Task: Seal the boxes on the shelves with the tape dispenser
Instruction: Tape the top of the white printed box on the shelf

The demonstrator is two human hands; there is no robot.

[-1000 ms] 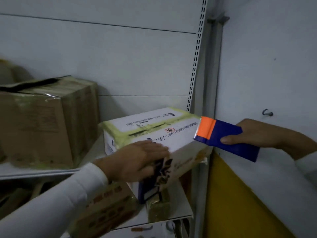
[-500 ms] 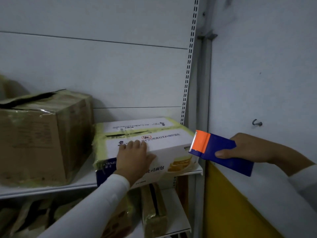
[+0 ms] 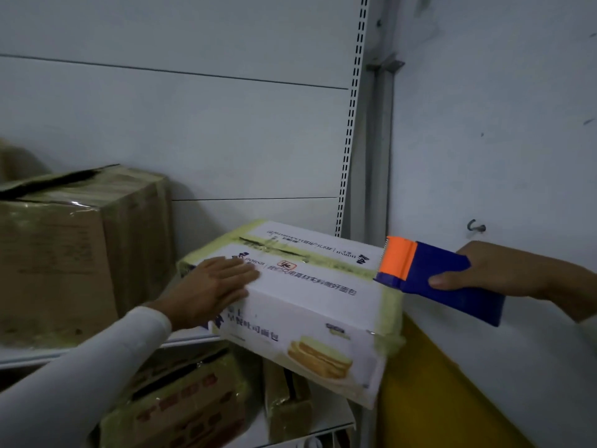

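Far left on the upper shelf (image 3: pixel 193 338): 1 brown box (image 3: pixel 64 253), top flap gaping, seam not yet closed. Just right of it: 1 white box (image 3: pixel 316 305), skewed, front corner overhanging the shelf edge, old yellowish tape along its centre seam. Pinned at its left end by the left hand (image 3: pixel 214 286), fingers flat and straight, pressing down, not curled. At its right end: 1 tape dispenser (image 3: pixel 433 276), blue body, orange toothed head touching or just beside the box's top right edge; contact unclear. Clamped by the right hand (image 3: pixel 504 271), thumb along the side. Best done by keeping the flat palm firm, setting the head at the seam end, then drawing straight along the centre line. Below, on the lower shelf: 2 more cartons, dim.
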